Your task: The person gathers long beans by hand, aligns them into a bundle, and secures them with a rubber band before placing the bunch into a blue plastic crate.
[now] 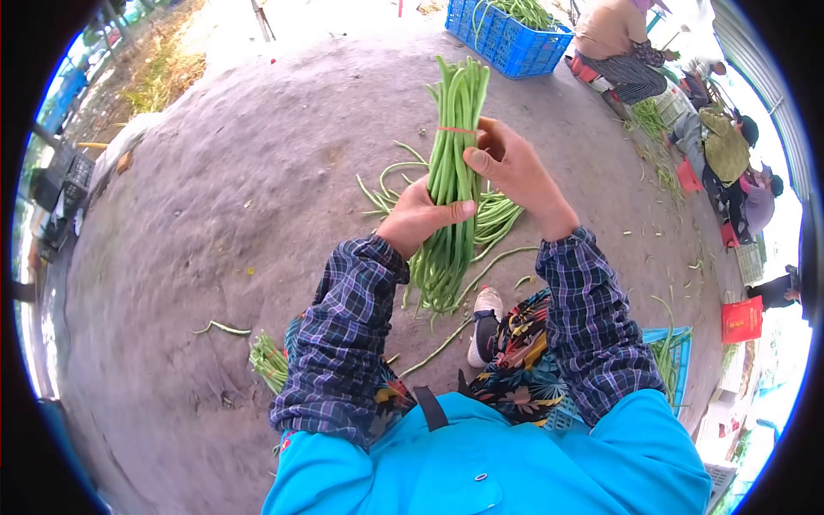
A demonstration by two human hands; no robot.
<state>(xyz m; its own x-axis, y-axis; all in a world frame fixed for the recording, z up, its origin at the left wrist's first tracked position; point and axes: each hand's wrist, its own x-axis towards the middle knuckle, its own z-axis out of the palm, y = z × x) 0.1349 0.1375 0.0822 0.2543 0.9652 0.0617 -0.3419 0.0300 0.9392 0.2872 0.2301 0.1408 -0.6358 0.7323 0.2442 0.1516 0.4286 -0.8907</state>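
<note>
A long bundle of green beans [451, 184] stands nearly upright in front of me, with a reddish band round its upper part. My left hand [425, 215] is wrapped round the middle of the bundle, its thumb across the front. Higher up, on the right side near the band, my right hand [513, 167] grips the bundle with bent fingers, partly hidden behind it. Loose beans [498, 219] lie on the ground behind and below the bundle.
A blue crate [511, 39] with beans stands at the top. Several people sit along the right side. Another bean bundle [269, 362] lies beside my left sleeve. A blue crate [681, 369] and a red bag [742, 320] are at the right.
</note>
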